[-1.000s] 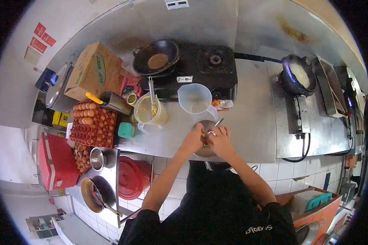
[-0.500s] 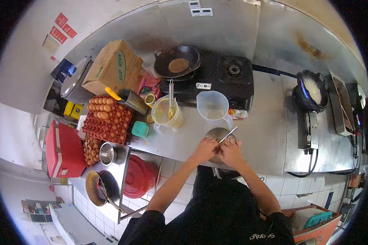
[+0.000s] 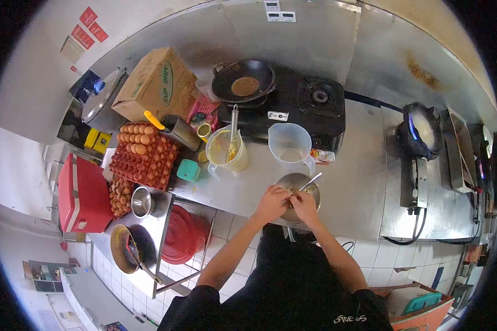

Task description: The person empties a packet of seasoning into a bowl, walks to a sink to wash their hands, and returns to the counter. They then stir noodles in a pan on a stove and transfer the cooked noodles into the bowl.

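A round metal bowl (image 3: 311,194) stands at the near edge of the steel counter (image 3: 352,187), with a metal utensil (image 3: 310,182) leaning in it. Over the bowl's left side is my left hand (image 3: 273,203), its fingers closed. My right hand (image 3: 304,208) meets it there, fingers also closed. Whatever lies between the fingertips is too small to make out. Just behind the bowl is an empty clear measuring jug (image 3: 289,144). Farther left, a second jug (image 3: 226,151) holds a yellow mixture and a whisk (image 3: 233,129).
A black wok (image 3: 244,83) sits on the stove (image 3: 309,118). Egg trays (image 3: 143,157), a cardboard box (image 3: 154,85) and a green container (image 3: 188,170) are at the left. Another pan (image 3: 422,129) is on a burner at the right. A brown pan (image 3: 124,248) rests at the lower left.
My hands have shifted slightly left over the bowl and come closer together. More of the bowl's right side shows. The whole view has tilted a little.
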Demonstrator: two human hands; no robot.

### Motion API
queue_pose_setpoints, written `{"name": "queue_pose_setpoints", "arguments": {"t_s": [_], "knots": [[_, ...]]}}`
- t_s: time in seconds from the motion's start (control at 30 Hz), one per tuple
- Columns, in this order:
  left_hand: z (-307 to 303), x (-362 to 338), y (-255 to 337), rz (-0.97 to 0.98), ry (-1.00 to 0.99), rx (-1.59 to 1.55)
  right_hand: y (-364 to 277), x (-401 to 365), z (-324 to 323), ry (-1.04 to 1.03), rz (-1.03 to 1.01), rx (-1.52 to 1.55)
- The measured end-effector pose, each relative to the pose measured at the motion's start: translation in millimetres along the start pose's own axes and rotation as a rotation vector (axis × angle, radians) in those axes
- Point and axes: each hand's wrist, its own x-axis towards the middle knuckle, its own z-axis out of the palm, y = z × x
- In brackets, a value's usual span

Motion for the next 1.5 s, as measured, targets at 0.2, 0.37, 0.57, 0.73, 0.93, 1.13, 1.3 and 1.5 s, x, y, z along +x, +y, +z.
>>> {"name": "queue_pose_setpoints", "arguments": {"t_s": [0.2, 0.37, 0.57, 0.73, 0.93, 1.13, 1.3, 1.5], "knots": [[-11, 5, 6, 0.024, 0.177, -0.068, -11, 11, -15, -0.177, 0.087, -0.077], [-15, 3, -6, 0.024, -0.066, -0.093, -20, 11, -36, -0.302, -0.411, -0.432], [0, 2, -13, 0.184, -0.085, 0.075, -8, 8, -26, -0.383, -0.42, -0.598], [-7, -1, -3, 0.147, -0.005, -0.001, 13, 6, -6, -0.3, -0.21, -0.252], [-8, -3, 1, 0.051, 0.107, -0.086, 8, 16, -6, -0.269, 0.049, 0.012], [2, -1, 4, -0.052, 0.067, -0.051, -4, 37, -30, -0.251, -0.045, -0.394], [7, 6, -11, -0.299, 0.197, -0.303, 0, 48, -66, -0.024, -0.019, -0.111], [20, 13, -17, -0.716, 0.206, -0.988, -10, 0, -88, -0.128, 0.42, 0.51]]}}
